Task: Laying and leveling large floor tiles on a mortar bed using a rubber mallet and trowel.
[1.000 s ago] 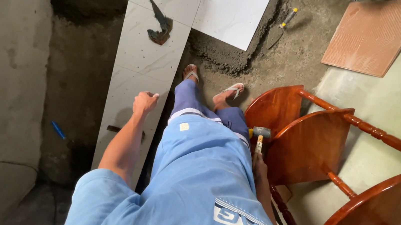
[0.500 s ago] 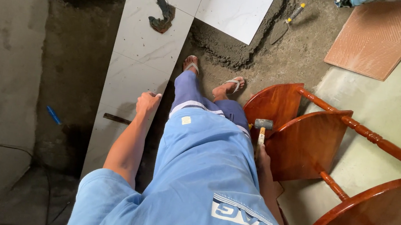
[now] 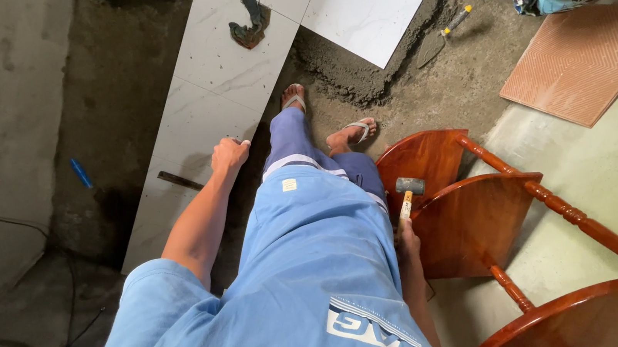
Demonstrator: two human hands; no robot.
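Wooden handle: my right hand (image 3: 408, 235) is wrapped shut around the pale shaft of a mallet (image 3: 408, 193), whose dark head points up at about 12 o'clock from my fist.
Left hand: my left hand (image 3: 229, 154) is curled into a loose fist and carries nothing; it hangs just over the edge of the long white tile (image 3: 209, 100), and I cannot tell whether the knuckles touch it.
Stool: a red-brown wooden stand (image 3: 475, 216) lies tipped on its side at 3 o'clock, just beside the mallet.
Small tool: a dark flat piece (image 3: 179, 180) rests on the near part of the tile at 9 o'clock from my left hand.
Blue object: a small blue tool (image 3: 81, 172) lies on the dark ground farther out at 9 o'clock.
Feet: my sandalled feet (image 3: 323, 117) stand on bare mortar at 12 o'clock.
Far tile: a trowel lump of mortar (image 3: 247, 11) sits on the tile at 11 o'clock; a second trowel (image 3: 439, 37) lies in the mortar bed at 1 o'clock, and an orange tile (image 3: 581, 61) beyond at 2 o'clock.
Risk: as I judge it, a swing could clip the stand, so close to the mallet head; stepping on the tile could shift or crack it.
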